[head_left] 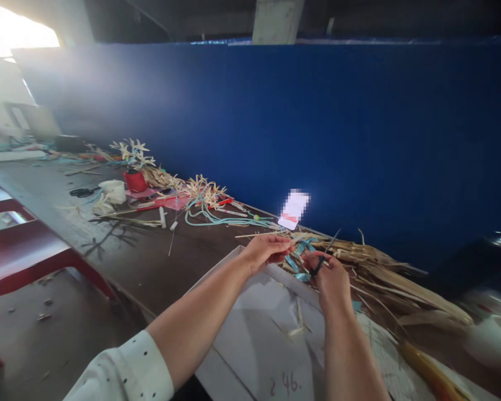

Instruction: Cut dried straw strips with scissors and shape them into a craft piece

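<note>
My left hand (269, 250) is closed, thumb and fingers pinching a small pale strip (297, 238) that looks like dried husk. In my right hand (333, 278) is a pair of scissors (317, 267) with a dark handle, its blade slanting up to the right. The two hands are close together, with the strip just left of the scissors. Behind and between them lie light-blue scraps (292, 263). Under my forearms is a white board or box lid (259, 328) with red handwriting and a few pale offcuts on it.
A bundle of dried husks (401, 284) lies to the right. Beyond my hands stands a bright blurred screen (294, 210). Pale husk flowers (204, 192), light-blue cords (217, 220), a white cup (113, 191) and a red pot (136, 181) line the table. Red stools (29, 250) stand at left.
</note>
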{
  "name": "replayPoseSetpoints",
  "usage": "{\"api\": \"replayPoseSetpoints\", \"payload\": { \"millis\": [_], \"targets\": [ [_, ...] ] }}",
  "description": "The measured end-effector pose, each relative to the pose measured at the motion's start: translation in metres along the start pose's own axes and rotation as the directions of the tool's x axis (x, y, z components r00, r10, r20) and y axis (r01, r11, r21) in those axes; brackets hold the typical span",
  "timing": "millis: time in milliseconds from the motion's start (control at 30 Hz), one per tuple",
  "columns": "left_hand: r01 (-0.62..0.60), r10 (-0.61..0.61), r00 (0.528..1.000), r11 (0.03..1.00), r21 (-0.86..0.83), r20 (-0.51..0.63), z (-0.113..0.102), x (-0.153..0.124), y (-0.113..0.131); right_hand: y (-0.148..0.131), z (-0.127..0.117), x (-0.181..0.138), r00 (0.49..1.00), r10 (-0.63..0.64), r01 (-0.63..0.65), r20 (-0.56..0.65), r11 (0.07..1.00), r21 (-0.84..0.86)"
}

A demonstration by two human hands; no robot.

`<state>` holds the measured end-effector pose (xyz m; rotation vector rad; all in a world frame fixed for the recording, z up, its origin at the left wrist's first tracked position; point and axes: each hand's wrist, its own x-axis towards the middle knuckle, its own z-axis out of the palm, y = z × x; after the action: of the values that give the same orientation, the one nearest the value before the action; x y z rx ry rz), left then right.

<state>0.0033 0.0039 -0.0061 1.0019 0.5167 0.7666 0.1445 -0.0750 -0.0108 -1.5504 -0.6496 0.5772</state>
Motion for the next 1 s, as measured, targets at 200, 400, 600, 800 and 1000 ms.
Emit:
{"api": "replayPoseSetpoints", "payload": {
  "millis": [200,400,600,800,1000],
  "targets": [
    [-0.029,0.029,1.000,0.999,0.032,-0.002,-0.001,0.001,-0.001,-0.004,0.000,-0.004,1.000,0.005,-0.005,0.028,1.000,0.017],
    [-0.040,0.047,0.997,0.992,0.121,-0.054,0.000,0.003,-0.002,-0.003,0.000,-0.004,0.999,-0.023,0.018,0.043,0.994,0.108],
    [-0.080,0.060,0.996,0.911,0.404,0.061,-0.002,-0.005,0.005,0.000,-0.001,0.000,0.997,-0.067,0.077,-0.040,0.932,0.354],
    [-0.116,-0.303,0.890,0.574,0.810,0.342,-0.009,-0.012,0.012,-0.003,-0.001,0.002,0.989,-0.065,0.109,-0.129,0.925,0.363],
    [-0.187,-0.212,0.934,0.400,0.897,0.289,-0.014,-0.006,0.014,0.000,0.000,0.004,0.992,-0.103,0.124,-0.078,0.930,0.345]
  ]
}}
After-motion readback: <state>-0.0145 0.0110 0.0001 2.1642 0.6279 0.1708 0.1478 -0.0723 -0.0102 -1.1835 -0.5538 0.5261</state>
